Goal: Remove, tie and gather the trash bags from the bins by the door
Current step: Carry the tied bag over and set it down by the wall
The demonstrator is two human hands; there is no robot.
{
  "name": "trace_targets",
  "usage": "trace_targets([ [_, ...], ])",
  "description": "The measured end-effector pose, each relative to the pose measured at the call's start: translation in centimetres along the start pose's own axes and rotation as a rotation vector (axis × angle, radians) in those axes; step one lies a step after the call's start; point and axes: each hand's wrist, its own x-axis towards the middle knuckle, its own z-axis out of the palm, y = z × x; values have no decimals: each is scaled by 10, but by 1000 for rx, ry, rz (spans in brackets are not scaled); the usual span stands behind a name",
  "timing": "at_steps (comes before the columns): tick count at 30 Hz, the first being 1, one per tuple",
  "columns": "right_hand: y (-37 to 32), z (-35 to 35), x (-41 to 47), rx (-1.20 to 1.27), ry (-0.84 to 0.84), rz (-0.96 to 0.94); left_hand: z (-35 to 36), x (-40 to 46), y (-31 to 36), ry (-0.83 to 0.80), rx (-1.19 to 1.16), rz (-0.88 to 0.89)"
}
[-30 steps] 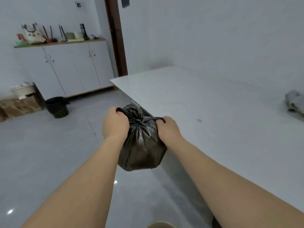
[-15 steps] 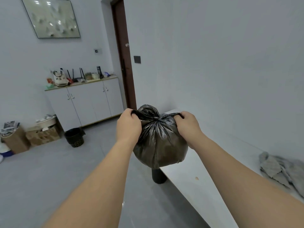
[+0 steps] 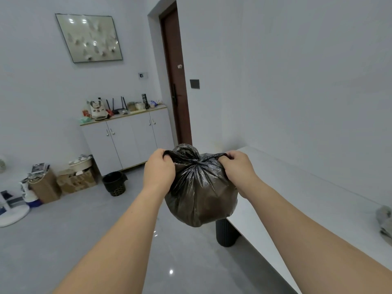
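A full black trash bag (image 3: 201, 196) hangs in the air in front of me, knotted at its top. My left hand (image 3: 158, 170) grips the left end of the knot and my right hand (image 3: 238, 166) grips the right end, each pulling outward. A black bin (image 3: 115, 183) lined with a dark bag stands on the floor by the white cabinet, left of the brown door (image 3: 176, 81).
A long white table (image 3: 307, 200) runs along the right wall, with a black leg (image 3: 226, 234) below its near corner and a grey cloth (image 3: 385, 223) on it. Cardboard boxes (image 3: 76, 179) and a white fan base (image 3: 12, 215) sit at the left. The white cabinet (image 3: 127, 141) carries clutter.
The view has risen from the floor toward the door and wall. The bag has stayed held between both hands, which keep pulling the knot ends apart.
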Motion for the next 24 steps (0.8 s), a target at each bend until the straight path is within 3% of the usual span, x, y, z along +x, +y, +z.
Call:
trace_targets([
  [11,0,126,126,55,-120,10,8,146,-93,22,24,-62],
  [24,-24,236,293,-15,-132,-49,28,337,-145,16,7,-75],
])
